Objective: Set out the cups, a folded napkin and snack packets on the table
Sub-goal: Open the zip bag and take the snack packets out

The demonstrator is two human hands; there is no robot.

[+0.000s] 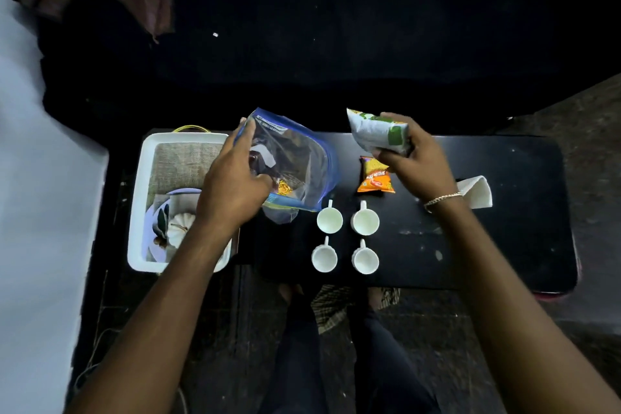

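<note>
Several white cups (329, 219) stand in a square block near the front of the black table (504, 228). An orange snack packet (375, 176) lies just behind them. A folded white napkin (477, 190) rests to the right, partly hidden by my right wrist. My right hand (416, 158) is shut on a white and green snack packet (376, 133), held above the orange one. My left hand (235, 178) grips a clear zip bag with a blue edge (299, 165), lifted over the table's left end; more packets show inside it.
A white tray (142, 198) at the table's left end holds a burlap cloth, a plate and a small white pumpkin. A dark sofa runs behind the table, with a brown cloth at top left. My legs are below the front edge.
</note>
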